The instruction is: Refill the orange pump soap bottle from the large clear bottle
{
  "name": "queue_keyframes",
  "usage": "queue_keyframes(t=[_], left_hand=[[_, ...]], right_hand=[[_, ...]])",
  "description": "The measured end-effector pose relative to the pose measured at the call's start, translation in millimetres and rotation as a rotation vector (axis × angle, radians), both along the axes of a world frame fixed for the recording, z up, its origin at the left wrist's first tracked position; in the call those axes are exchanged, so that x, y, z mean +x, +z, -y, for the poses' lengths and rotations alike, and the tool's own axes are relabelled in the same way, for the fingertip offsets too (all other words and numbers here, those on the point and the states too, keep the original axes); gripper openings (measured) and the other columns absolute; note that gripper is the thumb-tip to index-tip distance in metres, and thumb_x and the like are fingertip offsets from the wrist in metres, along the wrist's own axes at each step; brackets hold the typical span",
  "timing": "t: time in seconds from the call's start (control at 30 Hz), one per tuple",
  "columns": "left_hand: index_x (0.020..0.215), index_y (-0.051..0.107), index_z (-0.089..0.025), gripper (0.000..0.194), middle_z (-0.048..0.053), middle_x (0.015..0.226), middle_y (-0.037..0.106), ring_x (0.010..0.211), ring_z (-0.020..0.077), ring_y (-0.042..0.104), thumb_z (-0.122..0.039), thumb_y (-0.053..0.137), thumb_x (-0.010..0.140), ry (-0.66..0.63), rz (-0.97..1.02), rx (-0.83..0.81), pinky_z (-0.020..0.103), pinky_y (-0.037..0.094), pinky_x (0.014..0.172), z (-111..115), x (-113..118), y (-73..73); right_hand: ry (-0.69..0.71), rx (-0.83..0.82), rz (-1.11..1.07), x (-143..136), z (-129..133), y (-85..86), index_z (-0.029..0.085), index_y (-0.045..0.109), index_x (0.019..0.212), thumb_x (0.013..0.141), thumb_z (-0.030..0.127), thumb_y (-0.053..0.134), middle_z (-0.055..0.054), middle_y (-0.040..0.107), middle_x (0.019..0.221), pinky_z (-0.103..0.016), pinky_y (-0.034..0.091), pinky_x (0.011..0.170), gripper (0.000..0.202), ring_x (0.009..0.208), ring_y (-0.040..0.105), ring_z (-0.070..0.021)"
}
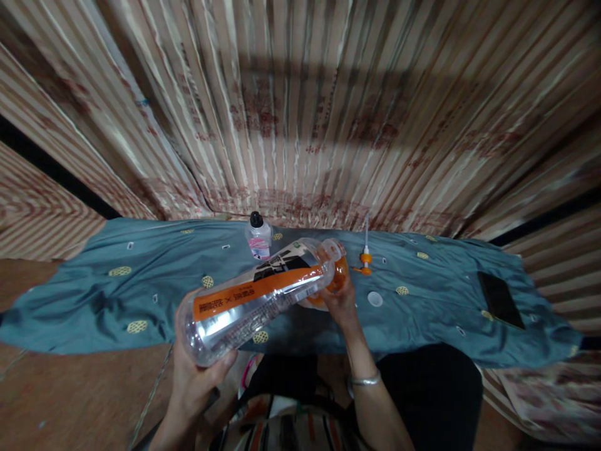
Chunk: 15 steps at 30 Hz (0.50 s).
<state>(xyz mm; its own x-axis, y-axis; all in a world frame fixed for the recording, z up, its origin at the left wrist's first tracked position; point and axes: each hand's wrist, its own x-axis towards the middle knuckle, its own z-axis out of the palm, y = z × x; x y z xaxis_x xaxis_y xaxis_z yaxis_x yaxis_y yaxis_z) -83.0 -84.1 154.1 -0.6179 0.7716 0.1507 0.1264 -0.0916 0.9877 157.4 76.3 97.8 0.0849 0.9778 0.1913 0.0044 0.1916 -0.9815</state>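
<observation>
My left hand (pixel 196 376) is wrapped round the base of a large clear plastic bottle (pixel 260 300) with an orange and silver label. The bottle lies tilted across the front of me, its open neck at the upper right. Under that neck is a translucent orange bottle (pixel 340 275), partly hidden by the clear one. Fingers of my right hand (pixel 342 304) close round the orange bottle. To its right, an orange pump head (pixel 365 258) with a pale tube lies on the cloth. Nearer me sits a small round whitish disc, like a cap (pixel 374 299).
A small clear bottle (pixel 258 241) with a black cap and pink label stands behind, left of centre. A dark flat phone-like object (pixel 500 299) lies at the right end. The teal patterned cloth (pixel 173 269) covers the narrow table. Striped curtains (pixel 300 113) hang close behind.
</observation>
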Motion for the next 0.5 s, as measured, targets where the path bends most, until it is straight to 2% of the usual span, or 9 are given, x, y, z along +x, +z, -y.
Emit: queue_keyframes(t=[0.13, 0.23, 0.37, 0.5], left_hand=[[0.142, 0.061, -0.021, 0.102, 0.017, 0.139, 0.068, 0.14, 0.0497, 0.06, -0.057, 0.096, 0.054, -0.008, 0.018, -0.016, 0.07, 0.04, 0.125, -3.7, 3.5, 10.3], [0.143, 0.061, -0.022, 0.103, 0.016, 0.135, 0.069, 0.134, 0.0491, 0.063, -0.06, 0.096, 0.053, 0.002, 0.015, -0.023, 0.07, 0.042, 0.123, -4.1, 3.7, 11.9], [0.14, 0.063, -0.022, 0.099, 0.015, 0.134, 0.069, 0.131, 0.0468, 0.065, -0.06, 0.095, 0.055, 0.001, -0.022, -0.019, 0.067, 0.042, 0.125, -2.1, 0.1, 4.7], [0.136, 0.067, -0.022, 0.093, 0.014, 0.131, 0.07, 0.127, 0.0456, 0.067, -0.06, 0.094, 0.056, 0.04, -0.046, 0.01, 0.065, 0.047, 0.121, -0.4, -4.1, -7.5]], right_hand=[[-0.004, 0.009, 0.026, 0.9, -0.2, -1.3, 0.023, 0.071, 0.123, 0.071, 0.044, 0.09, -0.01, 0.085, 0.111, -0.051, 0.068, 0.098, 0.059, 0.102, 0.082, -0.0314], [-0.016, 0.025, 0.05, 1.7, -0.5, -2.9, 0.024, 0.071, 0.124, 0.071, 0.045, 0.09, -0.01, 0.085, 0.112, -0.049, 0.068, 0.097, 0.06, 0.104, 0.082, -0.0312], [-0.001, 0.043, 0.057, 2.6, -0.9, -2.9, 0.022, 0.07, 0.127, 0.073, 0.044, 0.089, -0.012, 0.084, 0.116, -0.048, 0.068, 0.097, 0.062, 0.108, 0.081, -0.0317], [0.019, 0.05, 0.033, 3.2, -1.1, -3.1, 0.022, 0.068, 0.129, 0.074, 0.042, 0.088, -0.012, 0.085, 0.116, -0.046, 0.069, 0.094, 0.062, 0.106, 0.082, -0.0308]])
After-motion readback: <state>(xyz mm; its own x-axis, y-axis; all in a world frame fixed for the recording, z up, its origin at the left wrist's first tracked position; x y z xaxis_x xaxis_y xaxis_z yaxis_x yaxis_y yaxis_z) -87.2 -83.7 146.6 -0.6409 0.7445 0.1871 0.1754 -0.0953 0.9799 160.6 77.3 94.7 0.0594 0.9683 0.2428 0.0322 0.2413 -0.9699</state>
